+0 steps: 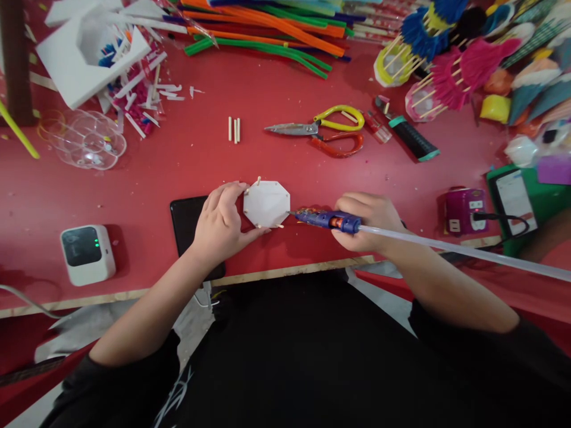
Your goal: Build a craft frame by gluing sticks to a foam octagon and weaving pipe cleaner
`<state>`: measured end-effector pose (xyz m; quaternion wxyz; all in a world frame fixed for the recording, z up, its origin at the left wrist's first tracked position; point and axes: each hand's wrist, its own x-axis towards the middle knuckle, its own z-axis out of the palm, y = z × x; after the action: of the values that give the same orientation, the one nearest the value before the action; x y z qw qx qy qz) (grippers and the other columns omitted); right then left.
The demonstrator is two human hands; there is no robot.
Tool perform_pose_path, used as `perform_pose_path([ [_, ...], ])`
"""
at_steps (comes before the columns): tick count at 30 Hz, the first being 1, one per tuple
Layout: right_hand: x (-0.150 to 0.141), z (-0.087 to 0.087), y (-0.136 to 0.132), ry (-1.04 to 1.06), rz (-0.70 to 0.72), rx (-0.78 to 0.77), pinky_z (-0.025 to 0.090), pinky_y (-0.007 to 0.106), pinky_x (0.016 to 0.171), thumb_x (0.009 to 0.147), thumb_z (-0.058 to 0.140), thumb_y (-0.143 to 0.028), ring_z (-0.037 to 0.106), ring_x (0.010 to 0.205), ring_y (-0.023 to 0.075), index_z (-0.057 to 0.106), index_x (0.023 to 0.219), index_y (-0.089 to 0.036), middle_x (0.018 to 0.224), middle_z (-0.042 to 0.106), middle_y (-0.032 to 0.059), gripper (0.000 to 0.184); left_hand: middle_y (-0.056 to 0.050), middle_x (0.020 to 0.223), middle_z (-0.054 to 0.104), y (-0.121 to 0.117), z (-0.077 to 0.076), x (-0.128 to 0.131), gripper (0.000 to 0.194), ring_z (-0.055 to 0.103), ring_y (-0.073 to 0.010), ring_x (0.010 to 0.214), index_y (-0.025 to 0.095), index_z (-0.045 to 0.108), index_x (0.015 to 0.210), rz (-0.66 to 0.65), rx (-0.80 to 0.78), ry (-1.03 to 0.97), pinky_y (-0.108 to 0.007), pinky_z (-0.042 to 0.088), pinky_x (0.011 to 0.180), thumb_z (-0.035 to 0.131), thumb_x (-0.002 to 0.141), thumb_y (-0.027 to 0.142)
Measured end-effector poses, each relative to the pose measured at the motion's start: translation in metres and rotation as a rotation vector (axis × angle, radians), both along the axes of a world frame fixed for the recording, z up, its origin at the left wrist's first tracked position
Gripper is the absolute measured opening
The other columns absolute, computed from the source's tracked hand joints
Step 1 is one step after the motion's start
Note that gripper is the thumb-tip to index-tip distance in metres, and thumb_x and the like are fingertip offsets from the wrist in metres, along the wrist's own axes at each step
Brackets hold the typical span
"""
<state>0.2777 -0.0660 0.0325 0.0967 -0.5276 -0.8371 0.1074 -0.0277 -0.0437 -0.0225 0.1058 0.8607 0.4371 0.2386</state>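
My left hand (225, 217) grips a white octagonal board (266, 204) by its left side, thumb along the lower edge. Short wooden sticks stand at some of the board's corners. In my right hand (368, 220) is a blue hot glue gun (328, 219), its nozzle at the board's right edge. A long translucent glue stick (446, 244) runs out of the gun's back to the right. Beyond the board lie several short wooden sticks (235, 130). Scissors (328, 131) with one yellow and one red handle lie further right.
A black phone (187, 223) lies partly under my left forearm. A white device (88, 254), a clear compartment tray (91, 142) and foam scraps (93, 53) are on the left. Pipe cleaners (267, 30) lie at the back. A cutter knife (413, 137) and a purple power adapter (465, 211) are on the right.
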Motion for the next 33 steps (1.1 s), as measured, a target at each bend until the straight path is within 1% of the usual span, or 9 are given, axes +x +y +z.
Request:
perform_pose_path([
  [5, 0.0003, -0.0035, -0.0009, 0.039, 0.035, 0.073, 0.028, 0.028, 0.049, 0.067, 0.049, -0.026, 0.042, 0.057, 0.0145, 0.041, 0.069, -0.024, 0.063, 0.049, 0.0002, 0.009, -0.026, 0.129, 0.063, 0.0006, 0.0018, 0.0, 0.096, 0.063, -0.0418, 0.123, 0.013, 0.03, 0.145, -0.019, 0.042, -0.008, -0.055, 0.055, 0.101, 0.082, 0.076, 0.056],
  [9, -0.0023, -0.0034, 0.0001, 0.024, 0.014, 0.026, 0.027, 0.028, 0.05, 0.064, 0.049, -0.028, 0.04, 0.057, 0.0143, 0.038, 0.069, -0.024, 0.062, 0.046, -0.0006, 0.013, -0.026, 0.128, 0.063, 0.0007, 0.0005, -0.0001, 0.098, 0.064, -0.0417, 0.122, 0.012, 0.029, 0.145, -0.013, 0.054, 0.004, -0.055, 0.055, 0.099, 0.081, 0.076, 0.057],
  [14, -0.0047, -0.0004, 0.0015, 0.002, -0.012, -0.024, 0.026, 0.029, 0.05, 0.063, 0.048, -0.029, 0.035, 0.056, 0.0139, 0.032, 0.068, -0.025, 0.061, 0.043, -0.0009, 0.018, -0.025, 0.132, 0.061, -0.0001, -0.0014, -0.0006, 0.098, 0.061, -0.0418, 0.125, 0.014, 0.026, 0.147, -0.006, 0.004, 0.007, -0.057, 0.053, 0.103, 0.079, 0.077, 0.059],
  [20, -0.0055, 0.0042, 0.0029, -0.01, -0.021, -0.073, 0.025, 0.028, 0.05, 0.064, 0.049, -0.029, 0.032, 0.055, 0.0134, 0.028, 0.067, -0.025, 0.06, 0.039, -0.0016, 0.022, -0.024, 0.13, 0.063, 0.0001, -0.0011, -0.0002, 0.1, 0.063, -0.0407, 0.123, 0.016, 0.025, 0.147, -0.002, 0.032, 0.008, -0.055, 0.054, 0.102, 0.08, 0.077, 0.059],
  [26, -0.0048, 0.002, 0.003, 0.021, -0.024, -0.053, 0.025, 0.028, 0.05, 0.065, 0.049, -0.03, 0.031, 0.055, 0.0133, 0.032, 0.065, -0.025, 0.059, 0.039, -0.0016, 0.017, -0.025, 0.131, 0.062, 0.0005, -0.0009, -0.0004, 0.1, 0.062, -0.0413, 0.124, 0.014, 0.026, 0.147, -0.008, 0.02, 0.009, -0.056, 0.054, 0.101, 0.081, 0.076, 0.058],
  [28, -0.0034, -0.0003, 0.0021, 0.039, -0.015, -0.039, 0.026, 0.028, 0.05, 0.066, 0.049, -0.029, 0.033, 0.054, 0.0131, 0.037, 0.065, -0.024, 0.059, 0.043, -0.0009, 0.013, -0.024, 0.129, 0.063, 0.0003, -0.0004, 0.0, 0.097, 0.063, -0.0403, 0.123, 0.014, 0.028, 0.145, -0.002, 0.033, 0.01, -0.054, 0.055, 0.101, 0.08, 0.076, 0.059],
  [30, -0.0019, -0.0025, 0.0011, 0.067, -0.004, -0.03, 0.03, 0.028, 0.051, 0.068, 0.049, -0.029, 0.039, 0.055, 0.0135, 0.046, 0.068, -0.023, 0.063, 0.052, 0.0009, 0.007, -0.024, 0.129, 0.063, 0.0, -0.0003, 0.0004, 0.096, 0.063, -0.0399, 0.123, 0.014, 0.028, 0.145, 0.003, 0.035, 0.01, -0.054, 0.055, 0.101, 0.08, 0.077, 0.059],
  [32, -0.0009, -0.0039, 0.0003, 0.08, 0.001, -0.034, 0.032, 0.027, 0.052, 0.069, 0.049, -0.028, 0.046, 0.058, 0.0146, 0.053, 0.073, -0.021, 0.069, 0.058, 0.0026, 0.009, -0.024, 0.131, 0.063, -0.0002, -0.0006, 0.0005, 0.097, 0.062, -0.0403, 0.124, 0.014, 0.028, 0.146, 0.0, 0.02, 0.0, -0.055, 0.053, 0.102, 0.08, 0.077, 0.059],
  [33, -0.0006, -0.0041, 0.0002, 0.078, 0.001, -0.039, 0.033, 0.027, 0.052, 0.069, 0.049, -0.028, 0.047, 0.059, 0.015, 0.054, 0.075, -0.021, 0.07, 0.059, 0.0027, 0.01, -0.025, 0.132, 0.062, -0.0003, -0.0008, 0.0005, 0.097, 0.062, -0.0406, 0.126, 0.014, 0.028, 0.146, 0.001, 0.008, -0.003, -0.056, 0.053, 0.103, 0.08, 0.077, 0.058],
])
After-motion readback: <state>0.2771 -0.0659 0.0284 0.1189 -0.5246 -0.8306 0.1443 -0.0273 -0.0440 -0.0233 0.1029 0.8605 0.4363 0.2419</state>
